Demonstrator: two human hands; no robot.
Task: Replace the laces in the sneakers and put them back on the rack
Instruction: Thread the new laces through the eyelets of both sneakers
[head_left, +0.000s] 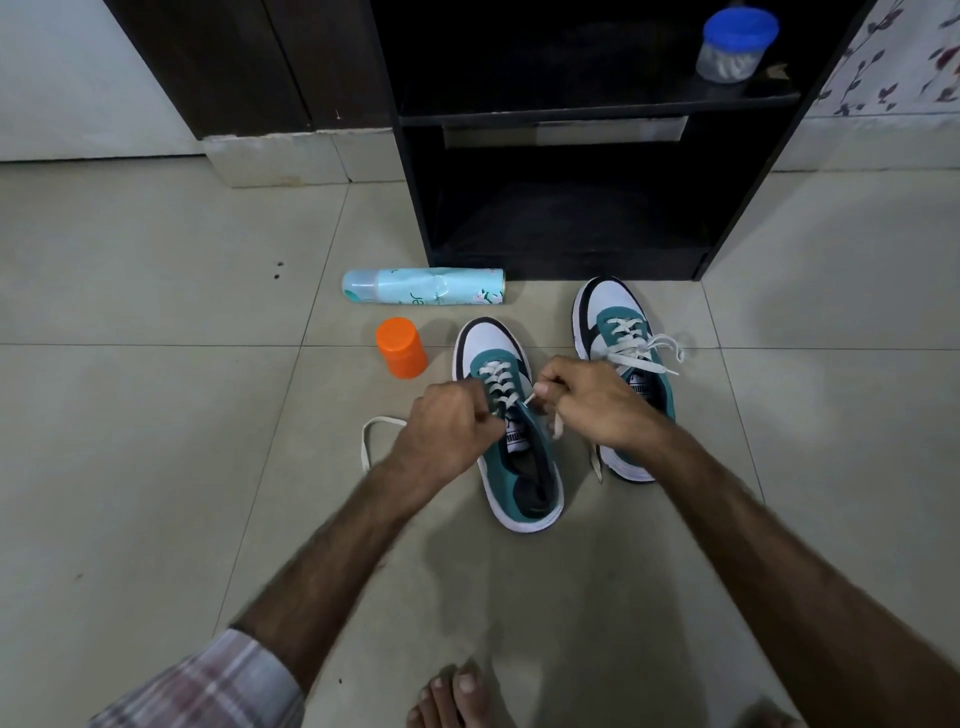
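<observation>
Two teal, white and black sneakers stand on the tiled floor in front of a black rack (415, 208). On the left sneaker (511, 467), a white lace (496, 382) criss-crosses the upper eyelets. My left hand (447, 431) grips the left side of this sneaker at the lacing, and a loose loop of lace (371, 434) trails out to its left. My right hand (592, 402) pinches the lace's tip over the tongue. The right sneaker (618, 325) is laced and tied in a bow, partly hidden behind my right hand.
A pale blue spray can (423, 286) lies on its side left of the rack. An orange-capped jar (401, 347) stands beside the left sneaker. A blue-lidded container (737, 44) sits on the rack's upper shelf. My bare feet (457, 696) show at the bottom edge.
</observation>
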